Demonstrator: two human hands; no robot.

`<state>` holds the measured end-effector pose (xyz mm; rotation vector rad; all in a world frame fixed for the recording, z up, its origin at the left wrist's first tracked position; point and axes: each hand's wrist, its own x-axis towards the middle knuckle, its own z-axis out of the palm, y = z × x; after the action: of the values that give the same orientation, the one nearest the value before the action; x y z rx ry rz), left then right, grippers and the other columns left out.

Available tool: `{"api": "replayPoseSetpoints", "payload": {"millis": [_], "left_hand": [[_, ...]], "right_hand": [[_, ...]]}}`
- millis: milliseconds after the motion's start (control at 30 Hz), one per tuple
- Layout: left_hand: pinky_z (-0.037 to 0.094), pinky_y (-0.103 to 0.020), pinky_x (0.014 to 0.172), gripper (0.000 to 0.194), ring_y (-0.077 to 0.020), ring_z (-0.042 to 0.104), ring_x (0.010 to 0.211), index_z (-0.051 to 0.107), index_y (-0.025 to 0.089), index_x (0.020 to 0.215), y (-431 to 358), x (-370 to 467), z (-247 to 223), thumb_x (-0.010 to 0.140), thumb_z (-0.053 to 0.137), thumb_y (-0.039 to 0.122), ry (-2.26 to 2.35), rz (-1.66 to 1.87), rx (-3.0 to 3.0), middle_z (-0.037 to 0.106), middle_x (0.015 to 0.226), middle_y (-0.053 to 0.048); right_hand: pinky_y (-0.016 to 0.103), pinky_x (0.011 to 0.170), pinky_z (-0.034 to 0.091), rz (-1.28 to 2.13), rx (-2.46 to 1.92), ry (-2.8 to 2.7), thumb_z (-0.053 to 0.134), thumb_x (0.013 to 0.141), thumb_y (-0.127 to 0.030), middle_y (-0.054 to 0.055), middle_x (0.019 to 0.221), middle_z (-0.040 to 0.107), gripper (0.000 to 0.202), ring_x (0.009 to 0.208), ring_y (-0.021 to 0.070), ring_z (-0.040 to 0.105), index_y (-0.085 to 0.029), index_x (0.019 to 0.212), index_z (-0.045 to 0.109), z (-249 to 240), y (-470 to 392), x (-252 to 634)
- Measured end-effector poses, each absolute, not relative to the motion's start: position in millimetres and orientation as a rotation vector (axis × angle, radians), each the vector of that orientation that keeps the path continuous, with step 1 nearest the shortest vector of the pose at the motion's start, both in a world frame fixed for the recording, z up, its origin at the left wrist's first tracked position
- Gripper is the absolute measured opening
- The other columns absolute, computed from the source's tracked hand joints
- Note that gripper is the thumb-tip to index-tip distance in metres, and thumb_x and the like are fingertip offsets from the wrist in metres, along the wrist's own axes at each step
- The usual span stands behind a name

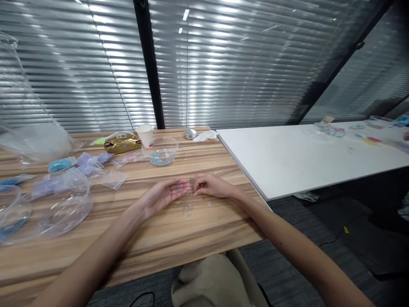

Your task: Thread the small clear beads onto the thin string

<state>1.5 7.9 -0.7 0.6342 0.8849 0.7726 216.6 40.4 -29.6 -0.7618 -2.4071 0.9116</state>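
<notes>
**Fingertips meet over tiny clear pieces on the wooden counter**

Plenty around the work spot: a clear bowl [160, 154] holding something pale blue sits beyond the hands, with a paper cup [145, 135] and a gold packet [123, 142] just behind it. Off to the left, small zip bags [96, 167] of blue and purple contents lie scattered, and a big clear plastic bowl [68, 204] rests near the left forearm. A white table [300, 157] butts against the counter [179, 238] on the right. Nothing blocks the hands.

Left hand [164, 194] lies palm up, fingers loosely spread and pointing right, something small and clear apparently on the fingertips. Right hand [209, 186] is palm down, fingertips pinched together and touching the left's; what it grips is too small to tell.

A few small clear pieces [189, 207] lie on the counter just below the fingertips; their long axes are too tiny to read.
</notes>
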Motion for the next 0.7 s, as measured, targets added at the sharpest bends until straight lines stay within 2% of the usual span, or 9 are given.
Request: {"api": "replayPoseSetpoints", "payload": {"millis": [333,700], "left_hand": [[0.047,-0.029,0.097,0.027,-0.0217,0.065,0.097,0.068,0.003,0.089,8.1,2.0,0.0,0.09,0.041,0.009,0.894,0.787,0.611,0.068,0.102,-0.018],[0.049,-0.027,0.094,0.03,-0.0216,0.066,0.096,0.068,0.002,0.087,6.9,3.0,3.6,0.091,0.039,0.007,0.911,0.8,0.609,0.068,0.101,-0.018]], "right_hand": [[0.025,0.071,0.042,0.732,-0.762,-2.428,0.063,0.084,-0.023,0.003,0.081,0.061,0.008,0.077,0.0147,0.055,-0.017,0.08,0.066,-36.0,42.8,215.8],[0.024,0.069,0.042,0.728,-0.749,-2.408,0.065,0.081,-0.021,0.003,0.079,0.062,0.007,0.074,0.0142,0.056,-0.015,0.078,0.067,-33.9,42.1,214.9]]}}
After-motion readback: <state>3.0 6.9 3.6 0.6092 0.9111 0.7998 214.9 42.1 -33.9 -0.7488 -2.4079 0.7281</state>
